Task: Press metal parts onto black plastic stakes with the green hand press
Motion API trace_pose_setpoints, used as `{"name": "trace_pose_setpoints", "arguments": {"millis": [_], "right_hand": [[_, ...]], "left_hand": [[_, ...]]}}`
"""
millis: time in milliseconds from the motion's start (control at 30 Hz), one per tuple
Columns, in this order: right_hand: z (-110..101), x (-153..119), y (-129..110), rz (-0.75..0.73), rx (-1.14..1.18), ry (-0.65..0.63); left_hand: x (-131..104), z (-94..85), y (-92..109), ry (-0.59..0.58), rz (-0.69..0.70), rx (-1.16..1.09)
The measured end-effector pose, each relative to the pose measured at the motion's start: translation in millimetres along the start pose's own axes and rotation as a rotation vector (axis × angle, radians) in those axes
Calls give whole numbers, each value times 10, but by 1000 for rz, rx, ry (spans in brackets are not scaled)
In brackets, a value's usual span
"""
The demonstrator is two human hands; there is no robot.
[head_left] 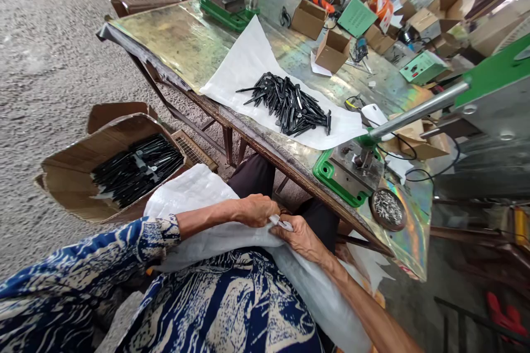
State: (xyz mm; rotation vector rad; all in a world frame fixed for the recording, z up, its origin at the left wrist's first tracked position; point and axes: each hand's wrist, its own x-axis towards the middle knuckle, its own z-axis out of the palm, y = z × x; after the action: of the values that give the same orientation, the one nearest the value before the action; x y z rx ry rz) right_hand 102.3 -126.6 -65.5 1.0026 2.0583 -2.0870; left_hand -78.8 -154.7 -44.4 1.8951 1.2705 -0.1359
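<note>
A white plastic bag [194, 193] lies across my lap. My left hand [255, 209] and my right hand [301, 237] meet at its gathered edge, both pinching the plastic between closed fingers. On the table ahead, a heap of black metal pieces [290, 105] rests on a white sheet [248, 60]. A green-based press [348, 168] stands at the table's near corner, its long steel lever [418, 110] reaching right.
An open cardboard box [74, 176] with black parts sits on the gravel floor at left. A round dish of small metal bits [387, 208] lies beside the press. Small cardboard boxes [331, 49] and a second green press [226, 5] crowd the far table [182, 38].
</note>
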Motion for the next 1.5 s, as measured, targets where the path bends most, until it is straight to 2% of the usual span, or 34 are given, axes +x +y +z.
{"name": "trace_pose_setpoints", "arguments": {"millis": [133, 333, 433, 533, 667, 733, 800, 833, 900, 1000, 1100, 1167, 1333, 1500], "right_hand": [[-3, 8, 44, 1, 77, 41], [-48, -30, 72, 10, 59, 66], [-43, -56, 21, -47, -36, 93], [-24, -122, -118, -229, -189, 174], [14, -263, -358, -675, -601, 376], [26, -309, -425, -858, -803, 462], [20, -311, -431, -926, -899, 495], [10, -297, -413, -897, -891, 490], [-23, -250, -358, -739, -768, 434], [-87, -181, -284, -471, -565, 325], [-141, -133, -273, -317, -491, 245], [-168, -97, -289, -243, -451, 212], [-215, 24, -300, -155, -325, 179], [-200, 71, -250, -77, -257, 118]], "left_hand": [[-13, 10, 68, 16, -40, 81], [37, -63, 62, -66, -6, -23], [80, -24, -11, 29, 11, -116], [69, 20, -102, 98, 143, -480], [-63, 6, -119, 46, 358, -1155], [-133, -19, -91, 65, 375, -1320], [-167, -42, -77, 80, 369, -1354], [-168, -54, -80, 81, 371, -1319], [-147, -81, -95, 100, 354, -1144], [-106, -148, -85, 162, 225, -682], [-91, -229, 2, 140, 100, -242], [-78, -265, 68, 111, 56, -58], [7, -222, 81, 84, 27, 136], [60, -96, -83, 63, 73, 39]]}}
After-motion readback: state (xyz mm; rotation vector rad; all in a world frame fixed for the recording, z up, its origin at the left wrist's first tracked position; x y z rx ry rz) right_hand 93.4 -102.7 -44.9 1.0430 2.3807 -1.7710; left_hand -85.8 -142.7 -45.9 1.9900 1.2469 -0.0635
